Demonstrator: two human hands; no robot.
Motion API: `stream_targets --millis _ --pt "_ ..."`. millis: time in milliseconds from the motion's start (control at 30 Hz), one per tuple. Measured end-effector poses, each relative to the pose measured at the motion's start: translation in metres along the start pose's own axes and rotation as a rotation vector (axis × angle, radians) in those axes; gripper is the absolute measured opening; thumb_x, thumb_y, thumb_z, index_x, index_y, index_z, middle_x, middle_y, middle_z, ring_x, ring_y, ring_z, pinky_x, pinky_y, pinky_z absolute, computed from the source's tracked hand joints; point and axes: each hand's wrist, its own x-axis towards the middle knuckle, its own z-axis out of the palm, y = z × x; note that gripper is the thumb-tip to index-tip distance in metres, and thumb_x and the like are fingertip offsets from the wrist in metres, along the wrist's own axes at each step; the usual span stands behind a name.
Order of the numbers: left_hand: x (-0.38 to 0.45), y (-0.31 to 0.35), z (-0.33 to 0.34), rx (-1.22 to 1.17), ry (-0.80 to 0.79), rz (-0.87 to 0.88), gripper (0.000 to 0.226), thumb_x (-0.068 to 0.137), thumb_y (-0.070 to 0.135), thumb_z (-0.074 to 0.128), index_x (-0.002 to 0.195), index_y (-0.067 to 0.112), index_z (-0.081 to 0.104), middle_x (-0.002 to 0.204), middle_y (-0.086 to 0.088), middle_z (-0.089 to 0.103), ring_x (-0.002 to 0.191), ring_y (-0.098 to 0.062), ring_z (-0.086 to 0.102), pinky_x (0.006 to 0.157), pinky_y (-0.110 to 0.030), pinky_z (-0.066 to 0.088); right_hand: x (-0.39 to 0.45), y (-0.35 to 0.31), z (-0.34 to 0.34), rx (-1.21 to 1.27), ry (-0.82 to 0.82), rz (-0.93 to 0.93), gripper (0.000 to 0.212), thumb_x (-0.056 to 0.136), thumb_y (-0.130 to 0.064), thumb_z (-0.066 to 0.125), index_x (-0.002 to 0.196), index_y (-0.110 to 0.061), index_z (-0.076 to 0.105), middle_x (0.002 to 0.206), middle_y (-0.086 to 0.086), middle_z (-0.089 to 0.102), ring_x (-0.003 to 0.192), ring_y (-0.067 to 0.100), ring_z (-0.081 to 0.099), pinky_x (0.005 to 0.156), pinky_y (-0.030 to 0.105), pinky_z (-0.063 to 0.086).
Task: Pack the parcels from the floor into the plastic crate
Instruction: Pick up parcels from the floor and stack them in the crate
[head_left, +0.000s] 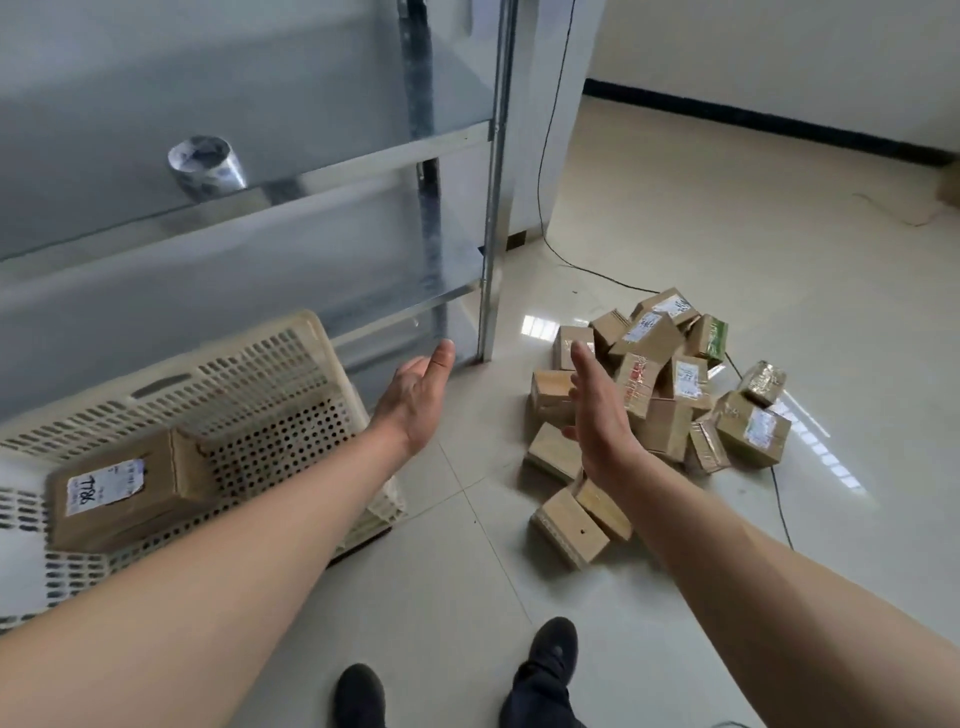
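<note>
At the near left a cream crate (270, 364) with perforated walls sits on the tiled floor (727, 249), and one labelled box (122, 488) lies inside it. Behind the crate stands a metal shelf (249, 192) with a shiny tape roll (208, 167) on it. The left hand (415, 397) reaches forward beside the crate's right rim, fingers straight, palm turned right, holding nothing. The right hand (597, 410) is stretched out over the near edge of the pile (654, 395), fingers straight, palm turned left, also empty; the two hands are apart, facing each other. The pile of cardboard parcels lies on the floor to the right, some labelled, some taped. A black cable (550, 156) runs down the far wall and past the pile. Two dark shoes (553, 649) show at the near edge
</note>
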Motion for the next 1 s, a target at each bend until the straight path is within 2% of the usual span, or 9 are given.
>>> stream_targets --millis 167,300,367,467,600,700,767,833,1000 --pt "0.016 0.052 0.078 -0.029 -0.055 0.014 0.077 0.093 0.068 0.02 0.143 0.017 0.048 0.151 -0.005 0.042 0.138 -0.022 0.037 0.108 -0.033 0.027 0.033 -0.004 -0.092 0.043 0.031 0.043 0.046 0.105 -0.054 0.038 0.135 -0.023 0.055 0.119 -0.012 0.055 0.121 0.017 0.046 0.108 0.047 0.038" --pt "0.024 0.087 0.125 -0.005 -0.07 0.03 0.099 0.075 0.079 0.017 0.142 0.013 0.049 0.149 -0.006 0.044 0.138 -0.022 0.039 0.113 -0.037 0.028 0.054 -0.008 -0.146 0.043 0.068 0.059 0.053 0.105 -0.054 0.038 0.148 -0.024 0.046 0.143 0.002 0.051 0.133 0.019 0.043 0.115 0.05 0.033" --pt "0.031 0.099 0.145 -0.009 -0.076 0.04 0.1 0.074 0.079 0.017 0.14 0.011 0.05 0.147 -0.007 0.047 0.136 -0.022 0.041 0.115 -0.038 0.028 0.064 -0.009 -0.167 0.076 0.072 0.06 0.037 0.103 -0.056 0.04 0.131 -0.037 0.055 0.14 0.002 0.058 0.126 0.017 0.051 0.113 0.053 0.037" --pt "0.042 0.113 0.169 0.013 -0.108 0.041 0.1 0.074 0.08 0.017 0.14 0.011 0.05 0.144 -0.008 0.049 0.134 -0.024 0.042 0.116 -0.045 0.03 0.077 -0.01 -0.192 0.108 0.109 0.079 0.023 0.106 -0.052 0.037 0.099 -0.04 0.056 0.106 -0.012 0.061 0.095 0.003 0.055 0.09 0.044 0.045" --pt "0.067 0.125 0.195 0.028 -0.169 0.05 0.092 0.079 0.076 0.016 0.138 0.014 0.049 0.145 -0.007 0.047 0.134 -0.023 0.04 0.111 -0.038 0.029 0.101 -0.005 -0.215 0.104 0.143 0.12 0.022 0.105 -0.055 0.037 0.103 -0.043 0.055 0.111 -0.015 0.054 0.107 0.014 0.048 0.094 0.047 0.04" --pt "0.093 0.129 0.213 0.05 -0.198 0.062 0.074 0.094 0.066 0.018 0.139 0.016 0.049 0.145 -0.006 0.046 0.131 -0.02 0.039 0.101 -0.031 0.027 0.12 -0.001 -0.229 0.107 0.198 0.146 0.023 0.107 -0.05 0.036 0.113 -0.037 0.054 0.096 -0.013 0.049 0.088 0.009 0.049 0.081 0.042 0.043" --pt "0.114 0.131 0.223 0.064 -0.222 0.057 0.073 0.095 0.064 0.018 0.141 0.016 0.048 0.148 -0.006 0.044 0.133 -0.021 0.038 0.1 -0.031 0.027 0.138 0.0 -0.233 0.088 0.213 0.143 0.031 0.106 -0.054 0.037 0.12 -0.035 0.056 0.097 -0.009 0.054 0.087 0.001 0.049 0.088 0.043 0.042" --pt "0.137 0.135 0.233 0.079 -0.245 0.045 0.074 0.095 0.065 0.017 0.143 0.017 0.046 0.15 -0.006 0.041 0.137 -0.024 0.036 0.104 -0.034 0.028 0.16 0.003 -0.237 0.103 0.234 0.164 0.032 0.102 -0.061 0.037 0.106 -0.04 0.061 0.109 -0.008 0.064 0.098 0.006 0.057 0.099 0.049 0.044" --pt "0.197 0.143 0.255 0.083 -0.287 -0.009 0.072 0.096 0.062 0.018 0.143 0.015 0.046 0.15 -0.007 0.042 0.139 -0.026 0.036 0.107 -0.036 0.028 0.214 0.005 -0.245 0.078 0.28 0.19 0.029 0.104 -0.057 0.037 0.102 -0.043 0.062 0.106 -0.021 0.063 0.1 -0.004 0.052 0.11 0.055 0.039"
